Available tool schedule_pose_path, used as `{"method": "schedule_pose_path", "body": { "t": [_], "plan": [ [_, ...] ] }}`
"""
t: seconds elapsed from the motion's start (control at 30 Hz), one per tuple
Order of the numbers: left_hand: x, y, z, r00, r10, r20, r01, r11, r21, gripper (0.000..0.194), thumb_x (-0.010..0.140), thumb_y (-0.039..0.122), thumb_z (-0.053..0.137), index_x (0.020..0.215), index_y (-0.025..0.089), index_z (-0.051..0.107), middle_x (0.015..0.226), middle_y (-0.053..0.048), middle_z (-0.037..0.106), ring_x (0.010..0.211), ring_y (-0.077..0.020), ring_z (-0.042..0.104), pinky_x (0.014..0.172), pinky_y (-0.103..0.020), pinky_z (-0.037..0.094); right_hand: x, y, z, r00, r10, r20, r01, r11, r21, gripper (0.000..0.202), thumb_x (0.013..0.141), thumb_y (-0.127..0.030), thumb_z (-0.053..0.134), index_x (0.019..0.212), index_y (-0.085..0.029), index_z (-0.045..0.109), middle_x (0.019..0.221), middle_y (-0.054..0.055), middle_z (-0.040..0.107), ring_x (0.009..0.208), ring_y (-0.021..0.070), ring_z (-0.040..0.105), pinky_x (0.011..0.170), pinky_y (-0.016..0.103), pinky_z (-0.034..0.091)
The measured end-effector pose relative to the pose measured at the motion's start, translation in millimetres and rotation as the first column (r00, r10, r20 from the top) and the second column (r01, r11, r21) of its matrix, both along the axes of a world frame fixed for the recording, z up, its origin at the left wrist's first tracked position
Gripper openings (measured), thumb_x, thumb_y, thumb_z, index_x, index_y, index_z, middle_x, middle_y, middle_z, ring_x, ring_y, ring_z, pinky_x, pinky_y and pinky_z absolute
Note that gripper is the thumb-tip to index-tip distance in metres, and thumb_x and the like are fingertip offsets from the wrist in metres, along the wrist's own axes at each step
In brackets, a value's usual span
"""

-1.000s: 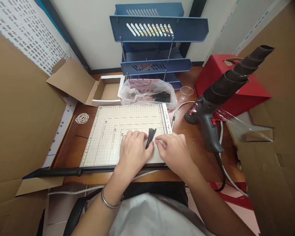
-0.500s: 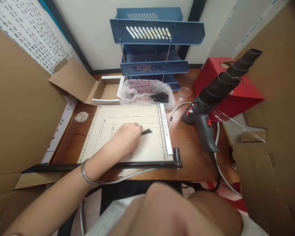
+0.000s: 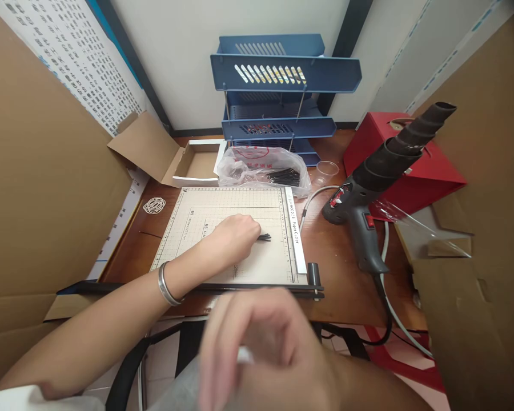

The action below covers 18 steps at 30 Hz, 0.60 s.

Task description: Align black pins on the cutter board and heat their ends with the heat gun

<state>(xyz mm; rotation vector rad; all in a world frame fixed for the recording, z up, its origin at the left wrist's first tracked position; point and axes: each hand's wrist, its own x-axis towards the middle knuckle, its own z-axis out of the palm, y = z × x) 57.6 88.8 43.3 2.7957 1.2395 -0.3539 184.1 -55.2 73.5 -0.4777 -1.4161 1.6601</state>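
My left hand (image 3: 237,238) is closed in a fist on the paper cutter (image 3: 262,268). Thin black strips (image 3: 264,237), perhaps tubing, stick out beyond its fingers to the right; their other ends are hidden in the grip. Close to the camera, my right hand (image 3: 257,342) is blurred above my lap, in front of the cutter's near edge. Its fingers curve loosely, leaving a gap, and nothing shows in them. Along the near edge of the board lies the cutter's black arm (image 3: 274,287). Behind the board, a clear plastic bag (image 3: 244,168) holds many more black strips (image 3: 285,177).
To the right stands a black heat gun (image 3: 364,200) before a red box (image 3: 428,171). Blue tray racks (image 3: 282,74) and an open cardboard box (image 3: 201,161) are at the back. A clear cup (image 3: 326,170) and white rubber bands (image 3: 154,205) lie on the table. Cardboard walls flank both sides.
My right hand has risen further into view, its fingers now showing curled. My left hand still grips the black strips on the board. The whole view has shifted slightly.
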Motion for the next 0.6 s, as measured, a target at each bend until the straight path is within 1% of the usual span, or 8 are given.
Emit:
{"method": "schedule_pose_path", "body": {
  "t": [0.03,0.1,0.17,0.2,0.27,0.33,0.43,0.6],
  "plan": [
    [-1,2,-0.4,1.0,-0.005,0.001,0.005,1.0,-0.012,0.031,0.079,-0.002,0.049,0.085,0.013,0.075,0.084,-0.015,0.075,0.076,-0.0273,0.07,0.069,-0.037,0.05,4,12,-9.0,0.986,-0.148,-0.072,0.148,0.989,-0.008,0.02,0.098,-0.033,0.059,0.08,-0.024,0.064,0.078,0.0,0.07,0.068,0.0129,0.067,0.064,0.026,0.054],
    [-4,3,0.2,1.0,-0.005,-0.001,0.005,0.999,-0.036,0.029,0.078,-0.001,0.051,0.085,0.013,0.075,0.082,-0.015,0.075,0.075,-0.0274,0.071,0.067,-0.036,0.05,17,29,-33.4,0.873,-0.459,0.163,0.461,0.887,0.024,0.01,0.093,-0.022,0.061,0.086,-0.024,0.067,0.083,0.0,0.071,0.077,0.0138,0.067,0.071,0.027,0.053],
    [-7,1,2.4,1.0,0.008,-0.01,-0.008,0.998,-0.06,0.025,0.078,0.001,0.054,0.084,0.013,0.075,0.083,-0.014,0.076,0.076,-0.0283,0.072,0.065,-0.036,0.049,32,35,-61.2,0.57,-0.721,0.393,0.698,0.678,0.23,0.01,0.092,-0.021,0.06,0.087,-0.023,0.068,0.087,0.002,0.072,0.084,0.0165,0.067,0.077,0.03,0.051],
    [-8,0,3.7,1.0,0.016,-0.015,-0.017,0.997,-0.069,0.024,0.079,0.002,0.054,0.085,0.013,0.075,0.084,-0.015,0.076,0.078,-0.0288,0.072,0.065,-0.036,0.049,40,35,-74.3,0.426,-0.785,0.449,0.743,0.587,0.322,0.009,0.092,-0.023,0.06,0.092,-0.023,0.068,0.091,0.003,0.073,0.087,0.0182,0.067,0.08,0.033,0.051],
    [-11,-5,6.1,0.999,0.039,-0.023,-0.041,0.996,-0.081,0.023,0.081,0.003,0.054,0.087,0.013,0.074,0.088,-0.014,0.077,0.082,-0.0291,0.073,0.066,-0.035,0.049,50,33,-95.8,0.217,-0.85,0.481,0.716,0.473,0.514,0.012,0.093,-0.03,0.062,0.101,-0.023,0.067,0.102,0.005,0.074,0.097,0.0224,0.067,0.087,0.039,0.048],
    [-15,-9,7.8,0.998,0.057,-0.031,-0.06,0.994,-0.097,0.023,0.082,0.004,0.055,0.09,0.013,0.074,0.091,-0.013,0.077,0.084,-0.0283,0.073,0.068,-0.035,0.05,53,32,-109.5,0.106,-0.876,0.47,0.608,0.431,0.667,0.02,0.093,-0.033,0.064,0.11,-0.023,0.065,0.114,0.007,0.073,0.108,0.0258,0.066,0.095,0.043,0.045],
    [-23,-12,10.3,0.995,0.097,-0.034,-0.101,0.989,-0.112,0.022,0.082,0.005,0.055,0.089,0.015,0.073,0.09,-0.011,0.077,0.083,-0.027,0.073,0.069,-0.034,0.05,49,33,-118.2,0.041,-0.894,0.445,0.493,0.406,0.77,0.029,0.095,-0.036,0.063,0.12,-0.022,0.06,0.128,0.01,0.069,0.119,0.0275,0.063,0.103,0.045,0.041],
    [-40,-9,15.7,0.976,0.219,-0.021,-0.22,0.972,-0.084,0.022,0.084,0.006,0.054,0.092,0.016,0.072,0.092,-0.011,0.077,0.088,-0.0286,0.073,0.072,-0.035,0.05,46,39,-120.3,0.026,-0.889,0.456,0.433,0.422,0.797,0.032,0.096,-0.039,0.062,0.123,-0.022,0.057,0.128,0.009,0.068,0.118,0.0268,0.063,0.1,0.042,0.043]
  ]
}}
